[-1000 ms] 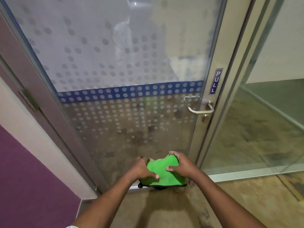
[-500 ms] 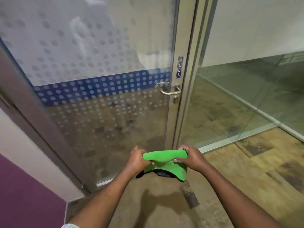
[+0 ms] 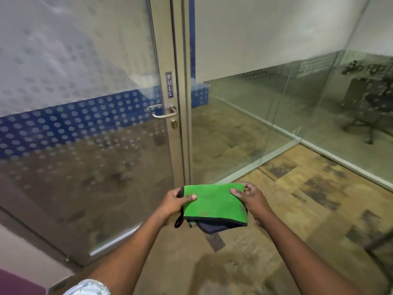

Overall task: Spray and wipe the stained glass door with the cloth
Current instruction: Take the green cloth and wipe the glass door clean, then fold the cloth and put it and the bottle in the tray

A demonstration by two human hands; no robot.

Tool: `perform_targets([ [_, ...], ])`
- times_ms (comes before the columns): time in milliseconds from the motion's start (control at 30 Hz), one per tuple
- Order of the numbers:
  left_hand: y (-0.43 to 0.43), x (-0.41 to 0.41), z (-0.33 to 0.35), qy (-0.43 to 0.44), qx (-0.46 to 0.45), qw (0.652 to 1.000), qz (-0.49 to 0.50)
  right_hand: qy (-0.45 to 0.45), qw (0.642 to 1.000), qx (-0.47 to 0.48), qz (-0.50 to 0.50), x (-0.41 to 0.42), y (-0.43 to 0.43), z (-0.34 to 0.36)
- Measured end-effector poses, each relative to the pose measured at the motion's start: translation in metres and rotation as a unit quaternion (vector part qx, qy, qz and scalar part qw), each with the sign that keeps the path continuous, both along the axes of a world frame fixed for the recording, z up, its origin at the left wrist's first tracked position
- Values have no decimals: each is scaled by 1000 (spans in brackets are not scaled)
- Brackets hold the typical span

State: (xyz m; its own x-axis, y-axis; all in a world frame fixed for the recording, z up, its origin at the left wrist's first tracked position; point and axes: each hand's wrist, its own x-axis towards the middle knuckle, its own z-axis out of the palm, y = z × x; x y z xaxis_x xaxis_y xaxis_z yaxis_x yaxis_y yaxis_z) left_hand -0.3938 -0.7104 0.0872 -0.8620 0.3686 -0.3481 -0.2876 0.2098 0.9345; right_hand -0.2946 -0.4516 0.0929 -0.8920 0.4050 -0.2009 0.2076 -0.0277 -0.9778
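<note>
While your left hand (image 3: pixel 172 202) and right hand (image 3: pixel 253 199) each pinch an end of the folded green cloth (image 3: pixel 212 204), held clear of the glass door (image 3: pixel 85 124), its lower pane looks smudgy; wiping probably unfinished.

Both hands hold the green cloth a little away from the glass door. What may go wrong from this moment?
1. The green cloth shows a brownish mark on its upper face; that side might smear the glass door.
2. The left hand and right hand both grip the cloth and no spray bottle is in view, so a dry wipe may leave streaks.
</note>
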Motion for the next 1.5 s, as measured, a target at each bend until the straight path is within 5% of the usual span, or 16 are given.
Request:
perform_targets([
  [500, 256, 170, 5, -22, 32, 995, -89, -44, 977, 10, -208, 224, 204, -23],
  [933, 413, 236, -4, -79, 25, 966, -243, -54, 909, -1, -413, 340, 291, -32],
  [1233, 497, 260, 19, -19, 17, 881, -472, 4, 904, -15, -427, 429, 322, 2],
  [1500, 547, 299, 79, 124, -10, 760, -638, 36, 945, 157, -285, 478, 355, 108],
])
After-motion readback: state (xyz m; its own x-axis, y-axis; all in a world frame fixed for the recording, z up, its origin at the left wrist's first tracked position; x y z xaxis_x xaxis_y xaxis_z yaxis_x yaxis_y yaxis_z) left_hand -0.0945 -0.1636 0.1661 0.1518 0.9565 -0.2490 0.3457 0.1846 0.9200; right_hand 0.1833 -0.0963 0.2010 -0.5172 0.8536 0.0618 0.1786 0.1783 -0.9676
